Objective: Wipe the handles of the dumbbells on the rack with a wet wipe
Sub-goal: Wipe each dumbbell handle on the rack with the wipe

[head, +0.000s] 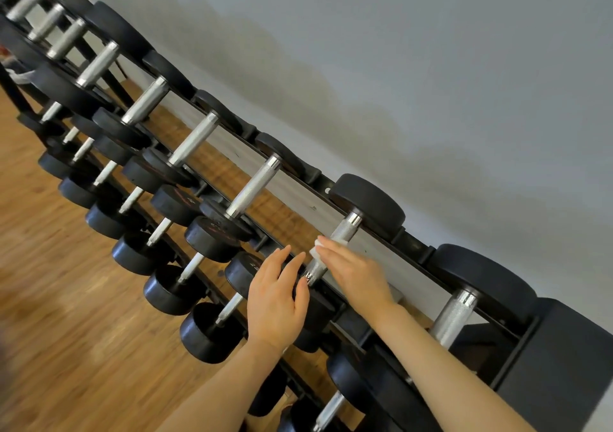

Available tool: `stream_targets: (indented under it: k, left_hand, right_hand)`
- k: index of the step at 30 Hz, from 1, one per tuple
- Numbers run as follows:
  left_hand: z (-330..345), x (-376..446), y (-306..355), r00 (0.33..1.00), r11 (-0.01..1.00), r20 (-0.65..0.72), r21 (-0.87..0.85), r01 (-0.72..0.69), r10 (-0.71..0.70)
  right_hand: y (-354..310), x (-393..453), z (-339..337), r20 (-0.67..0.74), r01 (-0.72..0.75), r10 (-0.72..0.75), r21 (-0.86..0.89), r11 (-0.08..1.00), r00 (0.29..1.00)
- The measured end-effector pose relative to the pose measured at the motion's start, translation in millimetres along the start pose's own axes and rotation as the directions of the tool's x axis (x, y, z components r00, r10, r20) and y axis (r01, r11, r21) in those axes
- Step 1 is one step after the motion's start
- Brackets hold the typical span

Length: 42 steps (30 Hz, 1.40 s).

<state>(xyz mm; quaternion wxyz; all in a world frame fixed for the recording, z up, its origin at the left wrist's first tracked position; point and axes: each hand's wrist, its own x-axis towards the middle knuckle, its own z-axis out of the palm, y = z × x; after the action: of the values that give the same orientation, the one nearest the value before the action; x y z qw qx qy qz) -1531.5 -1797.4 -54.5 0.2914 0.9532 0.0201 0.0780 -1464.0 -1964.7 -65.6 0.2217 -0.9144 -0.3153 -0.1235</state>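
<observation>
A black rack [411, 244] carries rows of black dumbbells with knurled silver handles. My right hand [353, 274] lies over the handle [345, 231] of a top-row dumbbell and presses a white wet wipe [316, 249] against it with straight fingers. The wipe shows only as a small white patch beside my fingertips. My left hand [277, 295] rests flat on the near black head of the same dumbbell, fingers straight. To the left, another top-row handle [253, 186] lies bare. At the right sits a larger dumbbell handle [454, 319].
Lower rows of smaller dumbbells [212, 330] stand in front of and below the top row. A grey wall [431, 66] runs behind the rack. The wooden floor [66, 299] stretches out to the left. A black block [560, 358] closes the rack's right end.
</observation>
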Motion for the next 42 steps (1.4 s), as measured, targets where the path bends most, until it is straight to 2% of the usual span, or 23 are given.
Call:
stream_targets:
  k: [2, 6, 10, 12, 16, 22, 24, 29, 32, 35, 37, 39, 42]
  left_hand:
    - [0.1, 0.5, -0.2, 1.0, 1.0, -0.002, -0.002, 0.0, 0.0]
    - [-0.4, -0.3, -1.0, 1.0, 1.0, -0.001, 0.005, -0.003, 0.003]
    - [-1.1, -0.6, 0.6, 1.0, 1.0, -0.009, 0.003, -0.004, 0.004]
    - [-0.7, 0.2, 0.8, 1.0, 1.0, -0.006, 0.007, -0.001, 0.001]
    - [0.7, -0.3, -1.8, 1.0, 1.0, 0.005, 0.012, 0.0, 0.0]
    - [1.4, 0.0, -1.6, 1.0, 1.0, -0.007, 0.012, -0.001, 0.001]
    - [0.9, -0.1, -1.1, 1.0, 1.0, -0.017, 0.009, -0.007, 0.008]
    - [1.7, -0.6, -1.8, 1.0, 1.0, -0.025, 0.015, -0.013, 0.013]
    - [2.5, -0.4, -3.0, 1.0, 1.0, -0.019, 0.027, -0.01, 0.011]
    - [1.6, 0.1, -1.8, 1.0, 1.0, -0.016, 0.029, -0.012, 0.013]
    - [0.9, 0.0, -1.1, 1.0, 0.999, -0.017, 0.032, -0.016, 0.017]
    - [0.2, 0.0, -1.2, 0.999, 0.999, -0.022, 0.03, -0.027, 0.027]
    - [-0.2, 0.4, -1.6, 0.999, 0.999, -0.031, 0.024, -0.042, 0.043]
  right_hand:
    - [5.9, 6.8, -8.3, -0.04, -0.007, 0.006, -0.042, 0.999, 0.999]
    - [15.7, 13.6, -14.7, -0.241, -0.166, 0.15, -0.048, 0.985, 0.959]
    - [6.1, -2.1, 5.7, -0.098, 0.013, -0.019, -0.055, 0.998, 0.995]
    - [10.8, 1.1, 1.4, -0.094, 0.038, -0.043, -0.049, 0.998, 0.995]
    - [18.5, 8.4, -6.9, -0.259, -0.093, 0.078, -0.045, 0.995, 0.963]
    - [-3.1, 6.0, 9.7, -0.242, -0.284, 0.329, 0.204, 0.937, 0.913]
    - [-3.4, 11.2, 6.6, -0.275, -0.358, 0.424, 0.26, 0.897, 0.863]
    - [-28.1, 21.9, 19.4, -0.402, -0.524, 0.649, 0.384, 0.76, 0.646]
    - [-35.6, 25.4, 28.9, -0.44, -0.549, 0.69, 0.417, 0.724, 0.575]
    - [-35.2, 28.4, 29.9, -0.486, -0.598, 0.702, 0.379, 0.706, 0.521]
    - [-34.4, 26.8, 31.6, -0.53, -0.639, 0.667, 0.274, 0.719, 0.523]
    - [-32.8, 22.9, 35.4, -0.563, -0.631, 0.603, 0.176, 0.755, 0.565]
    - [-29.9, 18.0, 38.9, -0.556, -0.552, 0.559, 0.202, 0.809, 0.616]
